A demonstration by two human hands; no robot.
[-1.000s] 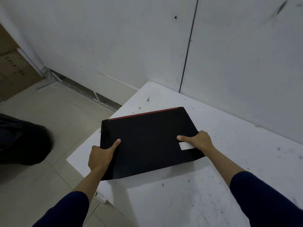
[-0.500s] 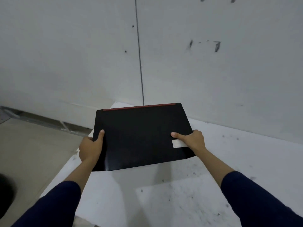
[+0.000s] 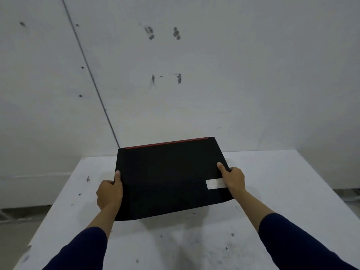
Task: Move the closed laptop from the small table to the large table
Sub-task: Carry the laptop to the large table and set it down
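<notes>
Black closed laptop [image 3: 167, 178] held over the white counter [image 3: 282, 191].
Left hand [image 3: 109, 193] and right hand [image 3: 233, 179] each grip a side edge, thumbs on the lid; laptop spans between them.

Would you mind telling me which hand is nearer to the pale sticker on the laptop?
Right. The right hand grips the laptop's right edge, touching the sticker. The left hand grips the opposite, left edge, across the lid from it.
</notes>
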